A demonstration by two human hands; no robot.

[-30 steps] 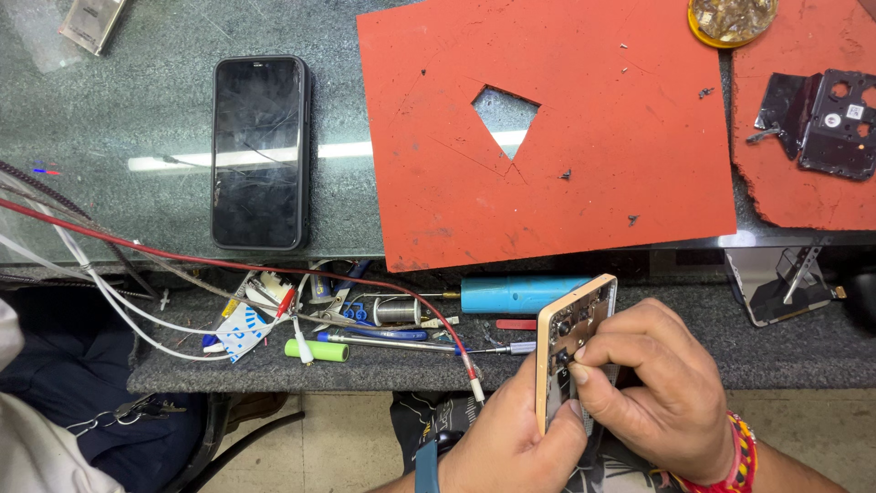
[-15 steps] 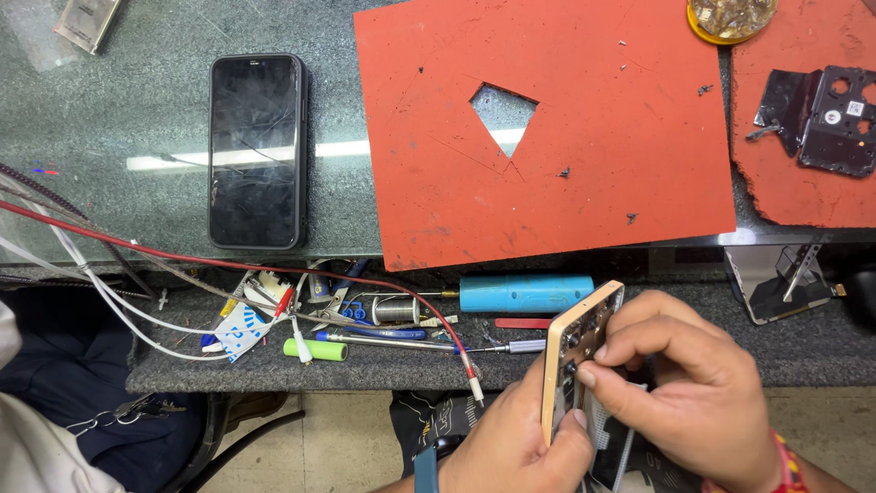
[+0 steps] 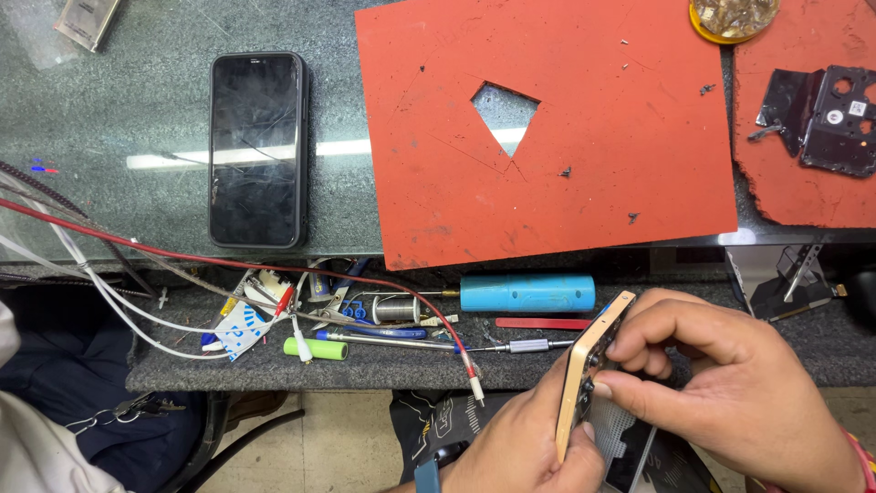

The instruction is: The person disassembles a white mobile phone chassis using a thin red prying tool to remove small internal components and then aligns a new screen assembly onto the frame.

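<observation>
My left hand (image 3: pixel 525 443) grips a gold-edged phone body (image 3: pixel 591 363), held on edge at the bottom of the head view, just in front of the lower shelf. My right hand (image 3: pixel 730 383) curls over the phone's open side, with its thumb and fingertips pinched on a small part inside the frame that I cannot make out. A loose screen panel (image 3: pixel 625 438) hangs below the phone between both hands. A black smartphone (image 3: pixel 258 149) lies face up on the glass bench top to the far left.
A large red mat (image 3: pixel 547 183) with a cut-out hole covers the bench centre. A second red mat (image 3: pixel 803 110) at right carries a black metal bracket (image 3: pixel 826 119). The lower shelf holds a blue cylindrical tool (image 3: pixel 527 293), tweezers, a solder spool, a green tube (image 3: pixel 315 348) and red and white wires.
Both hands and the phone body have shifted slightly right and lower in view. The right hand's fingers have moved further over the phone's open side.
</observation>
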